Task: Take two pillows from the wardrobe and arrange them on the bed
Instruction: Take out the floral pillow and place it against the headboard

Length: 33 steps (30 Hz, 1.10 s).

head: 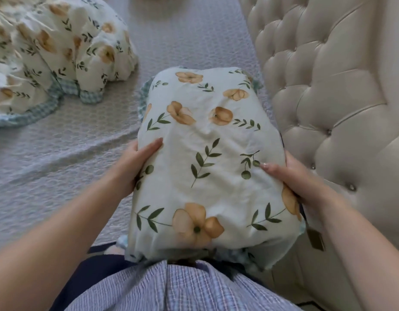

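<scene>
Pillow clamped on both sides by left hand and right hand, near end over bed, beside headboard at right; should lower flat, squared to headboard.

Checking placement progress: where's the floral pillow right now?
In the head view the floral pillow sits centre frame, gripped by the left hand and right hand, beside the tufted headboard on its right.
</scene>
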Motion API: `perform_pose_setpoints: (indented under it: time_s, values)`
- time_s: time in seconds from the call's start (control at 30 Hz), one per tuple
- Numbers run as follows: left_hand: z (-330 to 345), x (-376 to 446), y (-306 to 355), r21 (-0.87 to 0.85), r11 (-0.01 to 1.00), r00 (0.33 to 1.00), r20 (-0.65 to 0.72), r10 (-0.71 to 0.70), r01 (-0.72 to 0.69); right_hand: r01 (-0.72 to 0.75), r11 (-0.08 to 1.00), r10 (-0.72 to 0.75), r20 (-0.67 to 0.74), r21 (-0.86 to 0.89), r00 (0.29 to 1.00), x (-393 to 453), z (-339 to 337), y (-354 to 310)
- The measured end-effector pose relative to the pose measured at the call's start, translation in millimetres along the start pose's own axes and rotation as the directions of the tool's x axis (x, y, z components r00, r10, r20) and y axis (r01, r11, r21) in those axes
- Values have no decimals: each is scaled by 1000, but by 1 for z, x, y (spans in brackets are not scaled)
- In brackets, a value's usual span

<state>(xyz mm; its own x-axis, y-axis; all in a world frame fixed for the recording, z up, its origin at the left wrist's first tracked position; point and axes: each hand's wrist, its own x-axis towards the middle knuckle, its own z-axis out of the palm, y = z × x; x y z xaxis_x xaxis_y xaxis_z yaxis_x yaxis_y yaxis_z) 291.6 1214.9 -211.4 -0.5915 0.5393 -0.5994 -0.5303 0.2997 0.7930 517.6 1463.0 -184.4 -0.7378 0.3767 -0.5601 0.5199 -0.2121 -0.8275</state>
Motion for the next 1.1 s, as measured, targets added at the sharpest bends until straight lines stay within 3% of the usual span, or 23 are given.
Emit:
perform_pose_setpoints:
  time_s: [0.13, 0.33, 0.63, 0.87, 1.1]
  values:
    - [23, -2, 0, -39, 999, 1000, -28, -1, 0, 33, 999, -31, 64, -29, 997, 4, -31, -8]
    - [32, -4, 9, -44, 999, 997, 72, -16, 19, 110, 993, -106, 99, -31, 989, -5, -52, -19]
    - [42, 32, 53, -63, 996, 980, 187, 68, -58, 96, 995, -96, 27, -25, 995, 5, -66, -53]
    - [43, 116, 104, -76, 984, 970, 171, 171, -160, -31, 976, 55, 105, -215, 993, 64, -83, -126]
    - [28, 258, 151, -123, 983, 981, 121, 151, -137, -31, 977, 32, 1, -211, 1000, 197, -101, -186]
